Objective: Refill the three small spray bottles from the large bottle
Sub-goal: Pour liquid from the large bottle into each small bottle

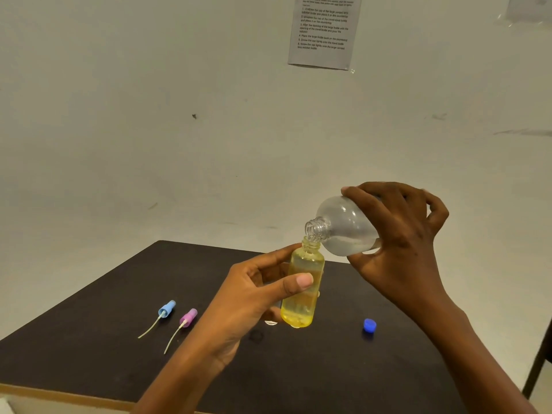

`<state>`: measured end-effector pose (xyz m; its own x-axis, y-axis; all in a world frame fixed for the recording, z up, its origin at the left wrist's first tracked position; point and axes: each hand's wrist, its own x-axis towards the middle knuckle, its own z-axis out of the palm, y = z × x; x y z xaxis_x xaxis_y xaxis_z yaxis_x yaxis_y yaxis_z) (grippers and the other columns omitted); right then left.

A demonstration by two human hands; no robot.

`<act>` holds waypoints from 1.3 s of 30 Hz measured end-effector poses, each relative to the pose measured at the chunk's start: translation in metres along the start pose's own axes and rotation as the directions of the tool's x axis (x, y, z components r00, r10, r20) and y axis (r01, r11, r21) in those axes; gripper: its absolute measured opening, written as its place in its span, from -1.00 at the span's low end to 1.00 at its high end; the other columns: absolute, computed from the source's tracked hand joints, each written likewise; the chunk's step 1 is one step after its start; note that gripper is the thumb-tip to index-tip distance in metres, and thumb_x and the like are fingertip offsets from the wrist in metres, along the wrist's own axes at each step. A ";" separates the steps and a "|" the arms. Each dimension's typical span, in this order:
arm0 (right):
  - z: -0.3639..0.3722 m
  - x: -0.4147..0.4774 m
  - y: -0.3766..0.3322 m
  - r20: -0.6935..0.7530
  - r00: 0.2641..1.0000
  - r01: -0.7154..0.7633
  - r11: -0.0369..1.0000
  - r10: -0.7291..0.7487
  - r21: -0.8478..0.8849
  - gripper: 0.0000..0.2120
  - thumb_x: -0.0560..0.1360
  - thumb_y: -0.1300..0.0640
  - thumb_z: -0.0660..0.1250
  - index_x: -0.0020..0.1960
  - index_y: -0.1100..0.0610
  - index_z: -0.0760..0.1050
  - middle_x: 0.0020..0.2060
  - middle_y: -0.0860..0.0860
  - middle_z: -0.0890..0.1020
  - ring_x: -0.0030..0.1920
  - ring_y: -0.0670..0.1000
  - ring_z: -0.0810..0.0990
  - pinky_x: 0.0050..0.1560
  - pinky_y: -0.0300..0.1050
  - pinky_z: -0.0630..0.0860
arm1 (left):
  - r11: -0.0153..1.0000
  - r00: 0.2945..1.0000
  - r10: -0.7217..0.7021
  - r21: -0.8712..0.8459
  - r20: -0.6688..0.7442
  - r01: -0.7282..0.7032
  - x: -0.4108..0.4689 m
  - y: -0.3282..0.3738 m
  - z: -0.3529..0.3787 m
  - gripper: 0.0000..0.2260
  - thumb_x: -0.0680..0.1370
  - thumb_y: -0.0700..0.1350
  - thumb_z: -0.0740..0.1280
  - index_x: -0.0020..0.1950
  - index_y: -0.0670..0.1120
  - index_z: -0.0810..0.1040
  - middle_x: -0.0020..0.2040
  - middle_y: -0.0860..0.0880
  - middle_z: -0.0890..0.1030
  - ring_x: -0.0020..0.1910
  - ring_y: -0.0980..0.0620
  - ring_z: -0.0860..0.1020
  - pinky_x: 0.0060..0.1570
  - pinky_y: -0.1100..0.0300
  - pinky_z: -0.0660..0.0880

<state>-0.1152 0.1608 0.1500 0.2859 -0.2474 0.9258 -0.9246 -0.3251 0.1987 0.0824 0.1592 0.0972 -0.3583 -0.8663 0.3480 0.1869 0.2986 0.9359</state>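
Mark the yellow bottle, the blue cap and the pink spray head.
yellow bottle [299, 307], head view, lower body just above its base.
blue cap [369, 325], head view, middle of the cap.
pink spray head [188, 317], head view, its pink collar, not the tube.

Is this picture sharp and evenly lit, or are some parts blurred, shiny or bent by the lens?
Head view: the light is soft and even, with faint shadows; the printed sheet on the wall is blurred and slanted near the frame's edge; small glints sit on the large bottle in the right hand, which looks darker than the left hand holding the yellow bottle.
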 end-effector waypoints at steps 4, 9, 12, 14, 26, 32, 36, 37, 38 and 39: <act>0.007 -0.004 0.003 0.003 1.000 -0.013 1.000 0.013 0.003 -0.32 0.15 0.09 0.45 0.23 -0.05 0.33 0.10 0.05 0.54 0.21 0.07 0.35 0.21 0.01 0.08 | 1.000 1.000 -0.005 -0.008 -0.015 0.005 0.003 -0.005 -0.001 -0.58 0.23 -0.02 0.46 0.09 0.14 0.59 0.02 0.00 0.69 -0.01 -0.05 0.67 0.01 -0.14 0.55; 0.026 -0.015 0.005 0.039 0.997 -0.060 0.998 0.059 0.030 -0.34 0.17 0.05 0.43 0.24 -0.06 0.32 0.10 0.03 0.53 0.19 0.06 0.37 0.18 0.00 0.11 | 0.999 0.999 -0.022 -0.027 -0.028 0.021 0.012 -0.018 -0.005 -0.61 0.24 -0.07 0.46 0.06 0.12 0.60 0.01 -0.02 0.70 -0.02 -0.06 0.67 -0.13 0.01 0.60; 0.040 -0.023 0.006 0.058 0.994 -0.101 0.993 0.097 0.061 -0.37 0.18 0.05 0.42 0.22 -0.06 0.33 0.08 0.00 0.53 0.16 0.04 0.37 0.12 -0.04 0.12 | 0.999 0.999 -0.034 -0.028 -0.037 0.033 0.019 -0.028 -0.009 -0.59 0.26 -0.09 0.47 0.10 0.11 0.59 0.02 -0.02 0.69 -0.02 -0.04 0.67 -0.26 0.15 0.61; 0.053 -0.030 0.008 0.088 0.988 -0.136 0.987 0.129 0.086 -0.36 0.17 0.07 0.42 0.22 -0.07 0.33 0.07 -0.02 0.53 0.15 0.03 0.37 0.08 -0.07 0.11 | 0.999 0.998 -0.044 -0.022 -0.051 0.043 0.025 -0.037 -0.012 -0.58 0.26 -0.11 0.47 0.10 0.09 0.59 0.01 -0.01 0.70 -0.03 -0.01 0.67 -0.32 0.24 0.57; 0.135 -0.092 0.015 0.362 0.857 -0.468 0.848 0.367 0.248 -0.34 0.12 0.04 0.43 0.19 -0.13 0.34 0.00 -0.15 0.54 0.02 -0.06 0.45 -0.01 -0.22 0.09 | 0.982 0.972 -0.185 0.021 -0.145 0.190 0.055 -0.103 -0.026 -0.59 0.25 -0.06 0.48 0.10 0.02 0.60 -0.03 -0.01 0.70 -0.05 -0.03 0.68 -0.10 0.06 0.60; 0.162 -0.118 0.032 0.532 0.638 -0.769 0.435 0.557 0.468 -0.35 0.17 0.19 0.58 0.04 -0.24 0.30 -0.06 -0.32 0.44 -0.04 -0.15 0.48 -0.09 -0.36 0.35 | 0.971 0.959 -0.237 -0.012 -0.156 0.238 0.070 -0.138 -0.037 -0.66 0.36 -0.18 0.46 0.12 -0.01 0.57 0.02 0.02 0.69 0.00 0.01 0.66 -0.01 0.06 0.60; 0.182 -0.138 0.045 0.547 0.466 -0.859 0.208 0.695 0.468 -0.34 0.23 0.29 0.54 0.21 -0.01 0.32 0.04 -0.12 0.50 0.02 -0.09 0.48 0.04 -0.17 0.41 | 0.973 0.944 -0.213 0.030 -0.250 0.228 0.086 -0.167 -0.047 -0.72 0.42 -0.25 0.44 0.07 0.02 0.58 -0.01 0.05 0.69 0.01 0.13 0.64 -0.09 0.30 0.56; 0.187 -0.143 0.047 0.537 0.423 -0.872 0.167 0.730 0.460 -0.31 0.23 0.28 0.54 0.26 0.05 0.32 0.10 -0.04 0.50 0.07 -0.02 0.48 0.09 -0.10 0.43 | 0.974 0.938 -0.206 0.039 -0.278 0.225 0.090 -0.173 -0.050 -0.72 0.42 -0.27 0.43 0.05 0.03 0.58 -0.04 0.07 0.69 -0.02 0.20 0.64 -0.15 0.37 0.54; 0.193 -0.148 0.050 0.526 0.388 -0.881 0.137 0.757 0.453 -0.29 0.24 0.28 0.54 0.30 0.09 0.31 0.15 0.01 0.49 0.12 0.02 0.48 0.13 -0.05 0.44 | 0.973 0.931 -0.201 0.045 -0.304 0.225 0.094 -0.179 -0.053 -0.72 0.43 -0.30 0.43 0.03 0.03 0.58 -0.06 0.09 0.69 -0.07 0.27 0.63 -0.20 0.41 0.52; 0.199 -0.152 0.052 0.516 0.360 -0.888 0.116 0.777 0.444 -0.26 0.24 0.27 0.54 0.33 0.11 0.29 0.18 0.04 0.48 0.15 0.06 0.47 0.16 -0.03 0.43 | 0.973 0.924 -0.200 0.049 -0.326 0.227 0.098 -0.185 -0.055 -0.71 0.43 -0.32 0.42 0.03 0.02 0.57 -0.06 0.10 0.67 -0.10 0.30 0.63 -0.22 0.43 0.51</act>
<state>-0.1562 0.0000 -0.0446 -0.4856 -0.8129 0.3215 -0.2496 -0.2235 -0.9422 0.0635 -0.0028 -0.0448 -0.0701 -0.9907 0.1167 0.0555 0.1130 0.9920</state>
